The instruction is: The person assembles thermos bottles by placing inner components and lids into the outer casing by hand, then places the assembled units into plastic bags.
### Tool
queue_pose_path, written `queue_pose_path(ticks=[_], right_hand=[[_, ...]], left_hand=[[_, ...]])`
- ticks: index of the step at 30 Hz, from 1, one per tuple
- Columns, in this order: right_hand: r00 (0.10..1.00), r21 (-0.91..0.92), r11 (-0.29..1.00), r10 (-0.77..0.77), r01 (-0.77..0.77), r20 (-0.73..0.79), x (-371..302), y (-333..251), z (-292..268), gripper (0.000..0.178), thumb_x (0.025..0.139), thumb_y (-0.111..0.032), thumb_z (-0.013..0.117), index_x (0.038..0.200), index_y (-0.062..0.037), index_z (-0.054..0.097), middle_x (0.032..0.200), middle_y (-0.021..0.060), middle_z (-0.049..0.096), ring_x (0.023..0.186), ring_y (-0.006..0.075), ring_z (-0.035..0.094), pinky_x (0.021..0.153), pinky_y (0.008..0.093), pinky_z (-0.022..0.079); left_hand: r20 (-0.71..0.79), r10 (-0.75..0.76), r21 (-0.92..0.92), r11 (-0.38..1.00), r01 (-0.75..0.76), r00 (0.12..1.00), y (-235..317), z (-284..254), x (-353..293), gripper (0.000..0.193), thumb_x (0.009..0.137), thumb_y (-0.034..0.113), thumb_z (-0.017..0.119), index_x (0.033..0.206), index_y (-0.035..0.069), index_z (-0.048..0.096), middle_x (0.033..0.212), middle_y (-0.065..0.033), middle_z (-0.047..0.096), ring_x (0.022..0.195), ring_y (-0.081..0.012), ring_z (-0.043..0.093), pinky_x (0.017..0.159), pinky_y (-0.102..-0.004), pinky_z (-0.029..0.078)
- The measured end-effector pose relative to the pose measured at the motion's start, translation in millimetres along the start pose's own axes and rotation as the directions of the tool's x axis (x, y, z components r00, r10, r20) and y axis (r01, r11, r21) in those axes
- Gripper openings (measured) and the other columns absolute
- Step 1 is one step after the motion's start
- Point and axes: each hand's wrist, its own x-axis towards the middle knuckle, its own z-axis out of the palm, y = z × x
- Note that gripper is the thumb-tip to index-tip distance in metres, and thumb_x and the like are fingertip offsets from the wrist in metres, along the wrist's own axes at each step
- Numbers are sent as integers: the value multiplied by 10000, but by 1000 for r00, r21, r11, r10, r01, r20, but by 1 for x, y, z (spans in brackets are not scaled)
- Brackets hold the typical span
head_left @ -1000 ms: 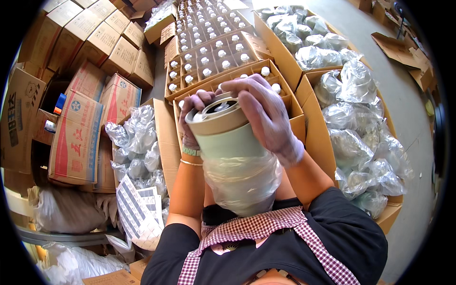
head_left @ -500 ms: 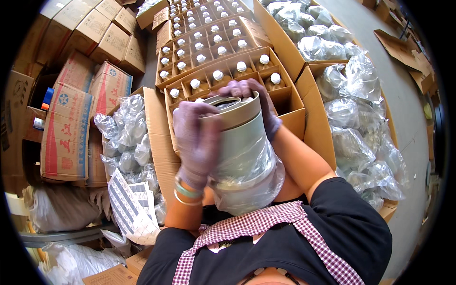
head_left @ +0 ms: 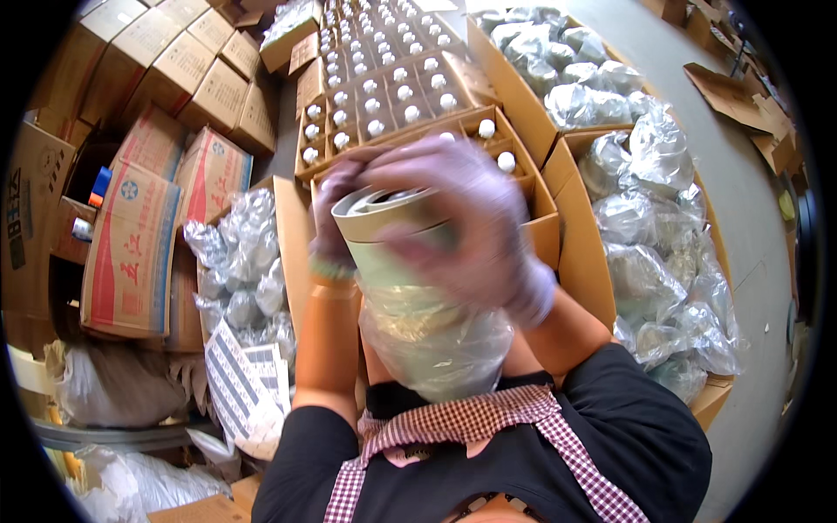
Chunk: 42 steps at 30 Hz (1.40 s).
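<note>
A pale grey-green cylindrical canister (head_left: 388, 257) stands tilted before my body, its rimmed top toward the boxes. Clear plastic wrap (head_left: 436, 340) covers its lower part. My left hand (head_left: 336, 209), in a purple-grey glove, is closed round the left and far side of the rim. My right hand (head_left: 479, 231), gloved alike, is smeared by motion; it lies across the right side and top of the canister, with the thumb over its front. Inside the rim a dark opening shows in part, the rest hidden by the right hand.
Divided cartons (head_left: 514, 187) of white-capped bottles (head_left: 411, 113) run ahead. Cartons of plastic-wrapped items stand on the right (head_left: 645, 270) and left (head_left: 248, 253). Printed sheets (head_left: 240, 383) lie by the left carton. Stacked boxes (head_left: 131, 244) fill the far left.
My right hand has come from the far rim across the canister's near right side. My left hand has shifted left and away, round the rim. The canister has moved slightly left.
</note>
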Motion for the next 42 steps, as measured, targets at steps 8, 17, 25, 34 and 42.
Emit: queue_pose_path(ticks=[8,17,25,34,42], right_hand=[[985,-287,942,163,-172,-56,-16,33,17,383,709,-226,866,1002,-59,684,949,92,623,887,290,634,852,424,504],[898,946,55,336,-319,283,-41,146,18,366,844,-316,767,1040,-39,631,1007,41,626,1212,217,568,1077,370,442],[826,576,656,559,-489,64,-50,70,-19,564,837,-607,744,859,-63,597,904,26,544,980,182,554,1164,450,330],[740,310,942,-297,125,603,41,-103,-108,297,882,-322,666,1020,-59,684,1009,49,664,906,193,639,914,360,487],[194,206,787,-381,582,904,40,-177,-92,207,824,-190,719,1008,-109,672,886,2,652,904,186,671,946,363,506]], left_hand=[[-46,-222,-91,972,217,974,12,-3,18,322,1048,315,551,833,77,532,825,-48,558,854,-173,536,884,-343,477],[249,22,664,724,-187,968,53,21,41,364,1010,337,592,909,10,717,883,-96,657,828,-223,610,901,-345,480],[287,149,-157,982,-107,946,-8,-9,27,508,950,520,667,825,38,770,797,-41,544,1002,-255,579,1144,-506,369],[588,-31,-103,988,113,808,28,52,-38,428,909,452,736,955,27,740,873,-24,591,978,-194,595,1037,-418,419],[683,-382,22,863,505,622,37,19,-116,414,875,360,805,1068,8,702,950,-7,648,925,-123,608,913,-319,485]])
